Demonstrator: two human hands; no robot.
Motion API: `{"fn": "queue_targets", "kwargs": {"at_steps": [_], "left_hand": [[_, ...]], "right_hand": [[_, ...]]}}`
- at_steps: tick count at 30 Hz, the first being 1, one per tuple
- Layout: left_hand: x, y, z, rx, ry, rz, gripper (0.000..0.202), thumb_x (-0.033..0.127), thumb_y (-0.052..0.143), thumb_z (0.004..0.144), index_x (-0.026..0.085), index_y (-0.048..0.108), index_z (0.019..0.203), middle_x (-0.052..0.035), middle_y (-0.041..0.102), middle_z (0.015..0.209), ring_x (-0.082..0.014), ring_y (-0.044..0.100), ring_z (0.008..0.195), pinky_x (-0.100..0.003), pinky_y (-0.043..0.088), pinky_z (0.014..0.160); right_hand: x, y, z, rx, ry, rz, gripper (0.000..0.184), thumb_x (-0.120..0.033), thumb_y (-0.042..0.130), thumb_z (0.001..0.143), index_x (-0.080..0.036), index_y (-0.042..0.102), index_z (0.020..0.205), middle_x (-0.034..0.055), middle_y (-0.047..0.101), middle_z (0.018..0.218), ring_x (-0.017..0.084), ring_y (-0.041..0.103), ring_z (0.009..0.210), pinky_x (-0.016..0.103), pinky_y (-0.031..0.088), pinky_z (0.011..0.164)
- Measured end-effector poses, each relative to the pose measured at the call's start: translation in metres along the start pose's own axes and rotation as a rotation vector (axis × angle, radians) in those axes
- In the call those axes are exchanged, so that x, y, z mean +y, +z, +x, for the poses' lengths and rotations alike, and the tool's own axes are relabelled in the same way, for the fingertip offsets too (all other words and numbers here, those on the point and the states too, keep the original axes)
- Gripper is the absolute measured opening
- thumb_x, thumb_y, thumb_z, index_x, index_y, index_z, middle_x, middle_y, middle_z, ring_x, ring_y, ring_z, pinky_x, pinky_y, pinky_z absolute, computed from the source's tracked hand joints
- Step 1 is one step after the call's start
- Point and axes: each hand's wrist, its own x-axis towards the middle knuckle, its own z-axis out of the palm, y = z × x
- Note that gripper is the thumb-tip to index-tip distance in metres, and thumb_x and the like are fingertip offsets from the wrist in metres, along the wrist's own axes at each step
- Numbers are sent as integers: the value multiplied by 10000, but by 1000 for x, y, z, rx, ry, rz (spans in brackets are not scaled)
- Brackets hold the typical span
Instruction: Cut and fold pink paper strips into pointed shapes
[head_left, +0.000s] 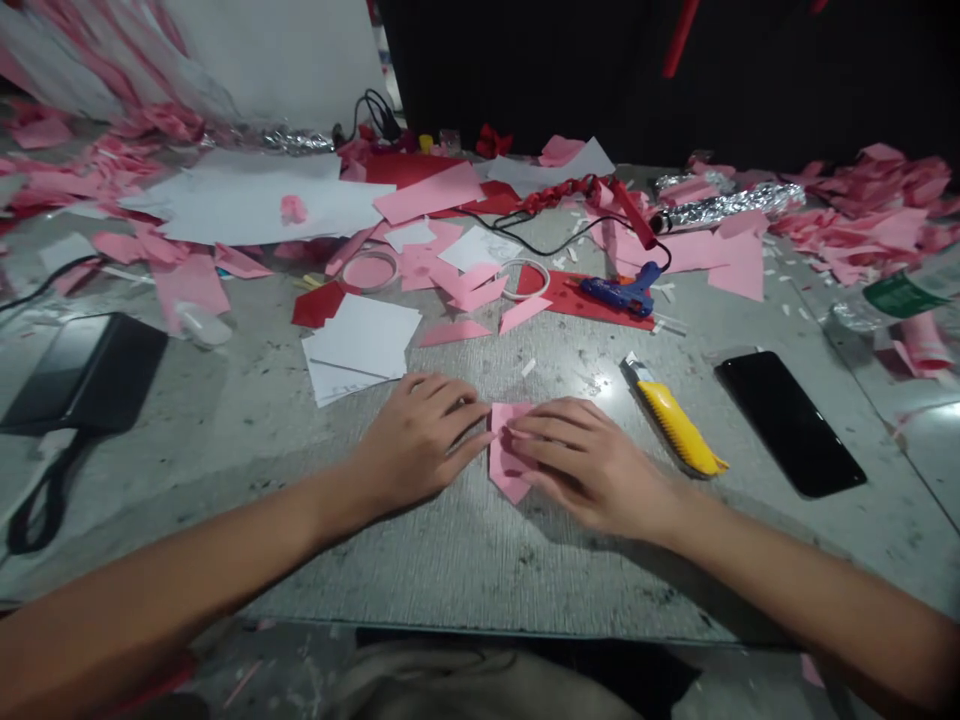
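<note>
A small folded piece of pink paper [506, 482] lies on the grey table in front of me, its near end coming to a point. My right hand [581, 460] covers its right side, fingers bent over the paper and gripping it. From the other side my left hand [424, 435] reaches in, fingers apart and their tips at the paper's left edge. A stack of white paper pieces [367, 340] sits just beyond the left hand. Right of my right hand is a yellow utility knife [675, 420], its metal end pointing away from me.
A black phone [791, 422] lies at the right, and a dark box-like device [86, 375] with a cable at the left. Farther back are a blue glue gun [626, 290], tape rolls [523, 280], white sheets [255, 195] and many pink scraps. A plastic bottle [900, 295] lies far right.
</note>
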Motion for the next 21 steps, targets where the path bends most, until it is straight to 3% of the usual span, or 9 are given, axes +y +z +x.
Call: {"fn": "queue_targets", "kwargs": {"at_steps": [10, 21], "left_hand": [[0, 0, -2, 1, 15, -3, 258, 393, 610, 1059, 180, 728, 1143, -75, 725, 1069, -266, 638, 994, -443, 443, 914], [1, -2, -4, -5, 193, 53, 249, 193, 605, 1053, 123, 683, 1280, -92, 764, 1185, -253, 689, 1053, -420, 491, 920]], "right_hand": [[-6, -3, 5, -159, 53, -42, 262, -326, 543, 1103, -196, 718, 1249, 97, 724, 1414, 279, 623, 1330, 542, 457, 1154], [-3, -5, 3, -160, 10, -21, 210, -272, 557, 1080, -191, 716, 1190, 83, 720, 1439, 303, 617, 1329, 534, 475, 1160]]}}
